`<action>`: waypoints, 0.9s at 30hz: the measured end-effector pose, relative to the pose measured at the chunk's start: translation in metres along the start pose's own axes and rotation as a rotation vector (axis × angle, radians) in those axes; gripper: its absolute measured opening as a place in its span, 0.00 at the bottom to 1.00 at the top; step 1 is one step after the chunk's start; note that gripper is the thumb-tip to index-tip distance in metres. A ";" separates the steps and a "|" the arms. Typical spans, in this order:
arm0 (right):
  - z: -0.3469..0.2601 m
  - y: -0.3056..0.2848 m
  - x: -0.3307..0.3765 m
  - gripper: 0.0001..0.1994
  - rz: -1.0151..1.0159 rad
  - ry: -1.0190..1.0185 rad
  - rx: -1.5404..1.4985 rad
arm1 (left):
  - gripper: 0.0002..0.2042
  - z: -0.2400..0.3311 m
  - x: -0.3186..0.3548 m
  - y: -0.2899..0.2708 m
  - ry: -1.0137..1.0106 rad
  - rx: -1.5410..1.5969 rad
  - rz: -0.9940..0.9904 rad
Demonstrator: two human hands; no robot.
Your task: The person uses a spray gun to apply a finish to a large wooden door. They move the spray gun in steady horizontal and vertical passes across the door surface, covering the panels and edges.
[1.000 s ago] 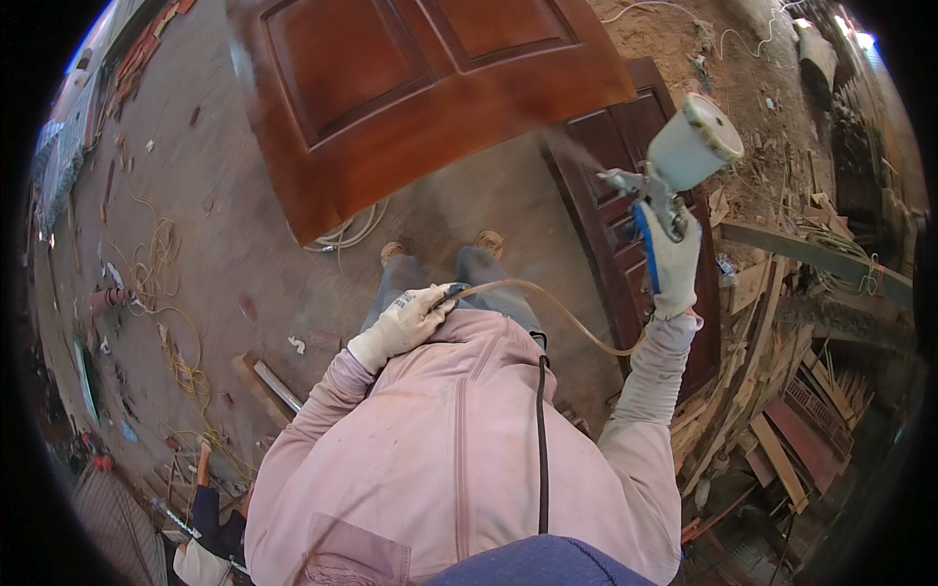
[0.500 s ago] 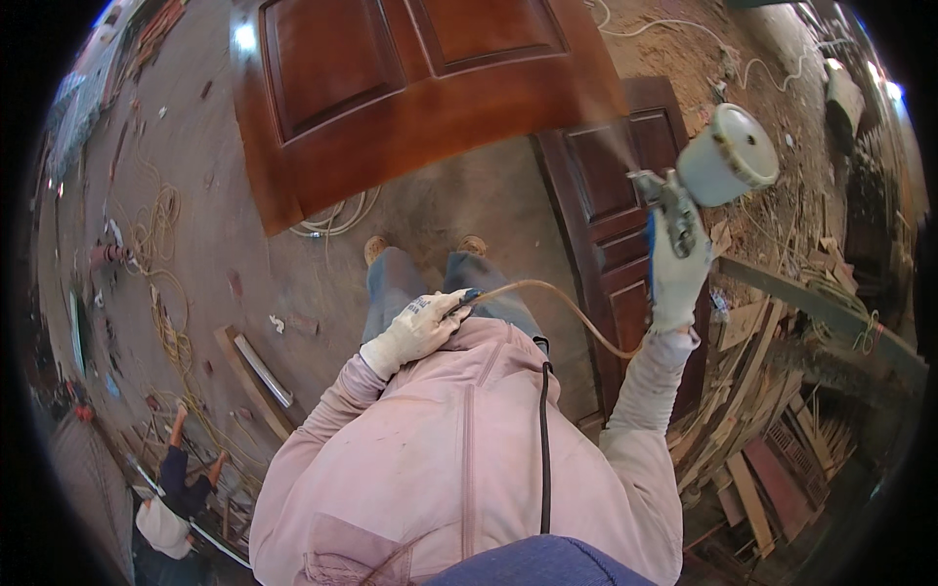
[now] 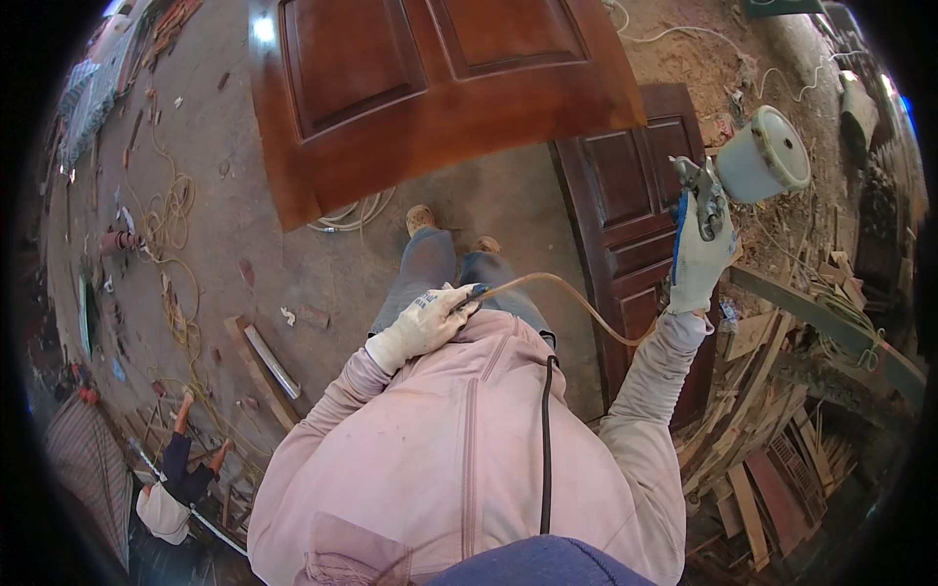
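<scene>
"While the right hand (image 3: 700,259) grips the spray gun (image 3: 711,210), what's the left hand (image 3: 422,324) doing?"

"It's closed around the hose (image 3: 537,276), well apart."

"What lies ahead?"

"A reddish door (image 3: 469,117), beyond both hands, with a darker door (image 3: 640,227) showing left of the right hand."

Faded pink jacket (image 3: 410,449), chest pocket (image 3: 357,547), white-gloved hands (image 3: 418,324), blue-grey trousers (image 3: 422,266), brown shoes (image 3: 420,218)

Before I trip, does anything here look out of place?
Yes: a yellow cord or hose lies in loose tangles on the floor at left, not neatly coiled, and scrap wood is jumbled at right.
</scene>
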State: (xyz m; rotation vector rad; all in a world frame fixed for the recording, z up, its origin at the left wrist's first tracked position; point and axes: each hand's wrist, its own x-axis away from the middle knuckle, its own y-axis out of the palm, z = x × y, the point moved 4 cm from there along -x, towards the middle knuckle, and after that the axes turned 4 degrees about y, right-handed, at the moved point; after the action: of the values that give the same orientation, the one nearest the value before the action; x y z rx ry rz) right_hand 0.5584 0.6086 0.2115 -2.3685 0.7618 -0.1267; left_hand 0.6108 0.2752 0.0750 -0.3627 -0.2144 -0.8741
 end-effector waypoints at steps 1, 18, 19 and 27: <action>-0.005 0.002 0.002 0.19 0.022 -0.025 0.040 | 0.13 -0.002 -0.001 -0.003 -0.022 0.001 -0.030; -0.023 0.084 0.022 0.16 -0.067 0.402 -0.195 | 0.15 -0.021 -0.011 -0.077 0.116 -0.061 -0.125; -0.025 0.077 0.014 0.17 -0.036 0.279 -0.222 | 0.15 -0.023 -0.012 -0.080 0.124 -0.074 -0.130; -0.041 0.053 0.019 0.14 0.223 -0.071 0.088 | 0.15 -0.030 -0.024 -0.089 0.151 -0.067 -0.209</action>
State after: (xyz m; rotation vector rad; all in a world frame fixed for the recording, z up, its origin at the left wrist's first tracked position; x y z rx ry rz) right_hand 0.5375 0.5424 0.2103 -2.1768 0.9593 0.0173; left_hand 0.5279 0.2285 0.0596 -0.3388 -0.0842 -1.1124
